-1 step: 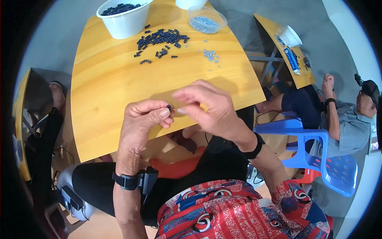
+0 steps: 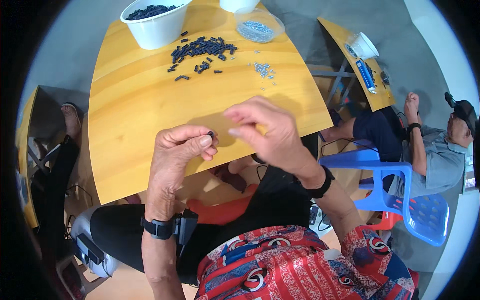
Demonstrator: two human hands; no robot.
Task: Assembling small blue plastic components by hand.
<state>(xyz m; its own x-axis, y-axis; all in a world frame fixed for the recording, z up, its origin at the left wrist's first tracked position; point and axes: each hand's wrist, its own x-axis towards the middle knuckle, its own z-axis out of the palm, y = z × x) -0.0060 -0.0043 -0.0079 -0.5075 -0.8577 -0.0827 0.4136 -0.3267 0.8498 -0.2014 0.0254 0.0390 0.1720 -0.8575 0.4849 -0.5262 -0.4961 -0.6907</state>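
My left hand (image 2: pixel 177 147) pinches a small black plastic piece (image 2: pixel 210 134) between thumb and forefinger, just above the near part of the wooden table (image 2: pixel 135 115). Most of that piece is hidden by the fingertips. To its right hovers my right hand (image 2: pixel 272 130), slightly blurred, thumb and fingers apart with nothing visible between them. Beyond both hands lies a loose pile of black plastic pieces (image 2: pixel 202 47), with a few strays nearer me. Small silvery metal parts (image 2: pixel 262 70) are scattered to the right of the pile.
At the far left stands a white tub (image 2: pixel 157 37) of black pieces. A clear round container (image 2: pixel 272 32) of silvery parts sits at the far right, near another white tub (image 2: pixel 240 4). Right of me are a blue plastic chair (image 2: pixel 382 170) and a seated person at another table (image 2: pixel 345 45).
My right hand has shifted slightly to the right, away from my left hand. The left hand keeps its pinch in nearly the same place.
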